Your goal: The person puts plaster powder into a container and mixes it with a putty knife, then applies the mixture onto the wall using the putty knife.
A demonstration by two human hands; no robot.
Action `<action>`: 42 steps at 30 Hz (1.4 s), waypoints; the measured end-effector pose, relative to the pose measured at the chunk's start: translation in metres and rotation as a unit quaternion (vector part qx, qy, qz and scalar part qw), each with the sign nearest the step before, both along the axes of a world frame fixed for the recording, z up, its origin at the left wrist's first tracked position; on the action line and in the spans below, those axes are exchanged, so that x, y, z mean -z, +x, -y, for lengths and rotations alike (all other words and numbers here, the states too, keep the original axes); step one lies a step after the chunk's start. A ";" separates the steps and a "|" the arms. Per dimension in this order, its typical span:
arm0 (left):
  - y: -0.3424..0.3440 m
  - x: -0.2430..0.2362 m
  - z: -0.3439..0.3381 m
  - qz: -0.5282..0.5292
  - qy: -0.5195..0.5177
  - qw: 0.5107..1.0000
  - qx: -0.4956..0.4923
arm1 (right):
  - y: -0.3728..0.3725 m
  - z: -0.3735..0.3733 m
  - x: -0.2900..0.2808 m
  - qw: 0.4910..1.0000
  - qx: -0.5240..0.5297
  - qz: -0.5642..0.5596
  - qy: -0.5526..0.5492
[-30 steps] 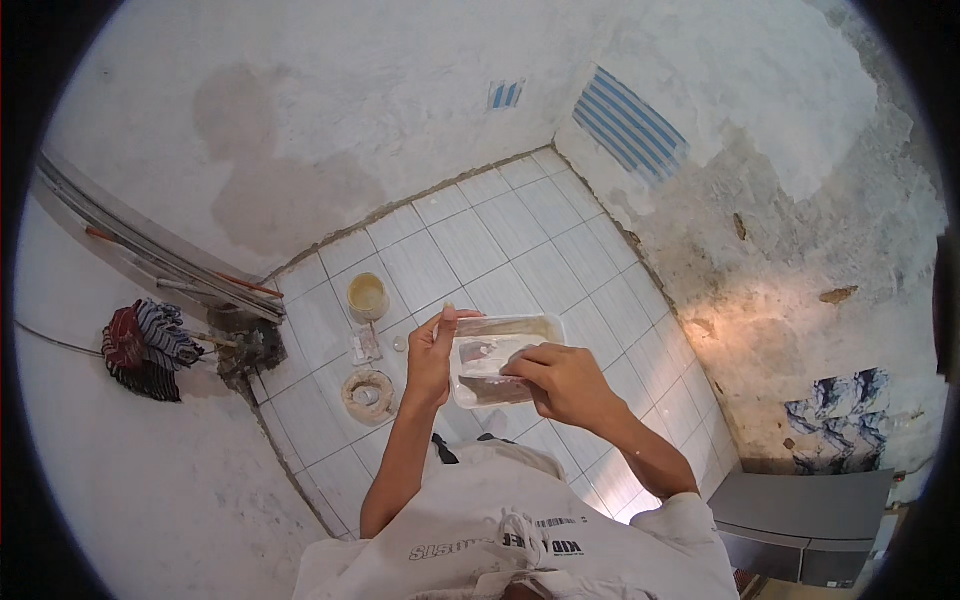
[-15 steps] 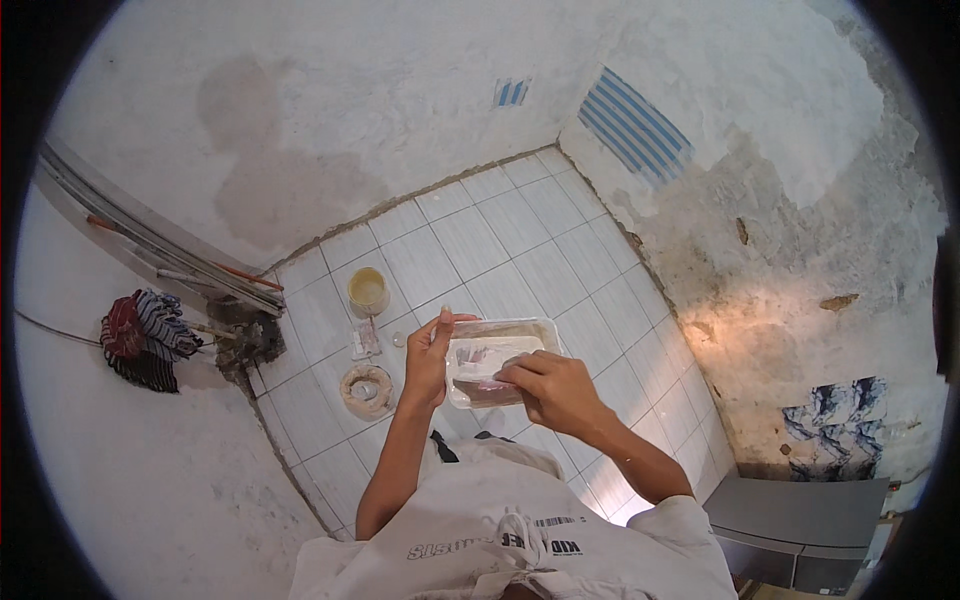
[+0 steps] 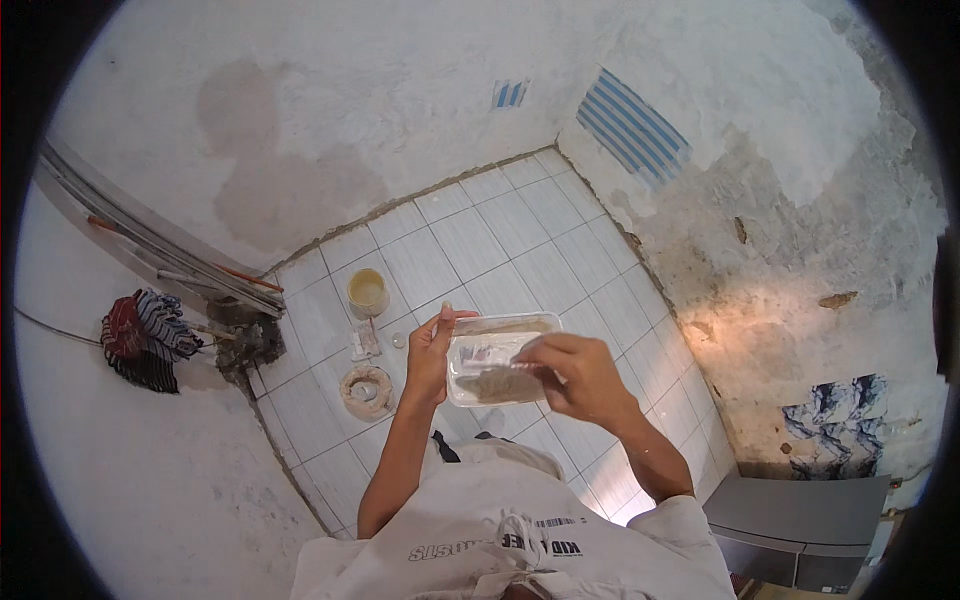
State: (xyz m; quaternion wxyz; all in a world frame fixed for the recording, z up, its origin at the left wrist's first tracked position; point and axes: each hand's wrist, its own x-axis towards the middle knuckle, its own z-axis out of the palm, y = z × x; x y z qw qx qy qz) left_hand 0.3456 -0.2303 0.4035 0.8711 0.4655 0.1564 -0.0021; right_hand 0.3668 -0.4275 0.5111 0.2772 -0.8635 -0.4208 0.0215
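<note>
My left hand (image 3: 428, 365) grips the left end of a shallow, clear-whitish rectangular tray (image 3: 475, 398), its thumb up along the rim. Inside lies a greyish layer (image 3: 495, 384), with a paler, pinkish-white patch above it. Over the tray's right half hovers my right hand (image 3: 578, 375), slightly blurred, its fingers pinched together and pointing left. A faint pale sliver seems to show at those fingertips, but I cannot make out what they hold.
On the tiled floor (image 3: 510, 230) to the left stand a yellowish tub (image 3: 368, 291), a small whitish packet (image 3: 364, 341), a small clear disc (image 3: 399, 340) and a cream ring-shaped item (image 3: 367, 392). A grey cabinet (image 3: 800, 510) is at lower right; striped cloths (image 3: 150, 335) hang at left.
My right hand has lifted from the tray's contents and shifted right, uncovering more of the greyish layer. My left hand still holds the tray in nearly the same place.
</note>
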 end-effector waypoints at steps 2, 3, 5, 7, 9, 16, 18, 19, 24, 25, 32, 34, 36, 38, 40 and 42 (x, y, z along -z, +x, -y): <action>-0.002 -0.008 0.002 0.015 0.014 1.000 0.015 | 0.004 -0.004 0.001 0.995 0.051 0.079 0.018; -0.001 -0.011 0.002 0.033 0.030 0.999 0.029 | 0.005 -0.005 0.004 0.995 0.051 0.080 0.017; -0.002 -0.003 0.003 0.038 0.038 0.998 0.020 | 0.006 -0.005 0.009 0.997 0.003 0.060 -0.044; -0.004 0.000 -0.002 0.040 0.049 0.998 0.005 | 0.005 -0.005 0.003 0.999 0.012 0.042 -0.012; -0.004 -0.002 -0.005 0.015 0.017 1.000 0.000 | 0.004 -0.006 0.004 0.999 0.028 0.024 0.018; -0.009 0.003 -0.010 0.004 0.002 0.999 -0.034 | -0.003 0.002 0.006 1.000 -0.007 0.007 0.006; -0.010 0.000 -0.009 0.010 -0.028 0.999 -0.038 | -0.005 0.001 0.008 1.000 0.000 0.011 0.011; -0.011 0.001 -0.008 0.010 -0.027 0.999 -0.032 | -0.003 -0.001 0.012 0.999 -0.017 0.011 -0.026; -0.009 -0.004 -0.004 0.019 -0.004 0.999 -0.027 | -0.008 0.001 0.003 1.000 -0.009 -0.007 0.021; -0.009 -0.008 -0.002 0.019 -0.002 1.000 -0.019 | -0.008 -0.002 0.010 0.999 -0.024 0.014 -0.019; -0.003 -0.018 0.008 0.050 0.056 0.997 0.010 | -0.011 0.001 0.006 0.998 -0.024 0.051 -0.007; -0.002 -0.017 0.009 0.055 0.075 0.995 0.029 | -0.014 0.002 0.005 0.998 -0.032 0.046 -0.036; -0.003 -0.009 0.012 0.044 0.058 0.997 0.026 | -0.016 0.005 0.002 0.996 -0.041 0.041 -0.065; -0.001 -0.013 0.015 0.048 0.059 0.997 0.020 | -0.019 0.010 -0.003 0.999 -0.027 0.040 -0.019; 0.001 -0.013 0.021 0.054 0.060 0.997 0.023 | -0.014 0.016 0.014 0.998 -0.026 0.042 -0.026; 0.004 -0.006 0.027 0.047 0.066 0.997 0.014 | -0.009 0.024 0.016 0.998 -0.029 0.045 -0.033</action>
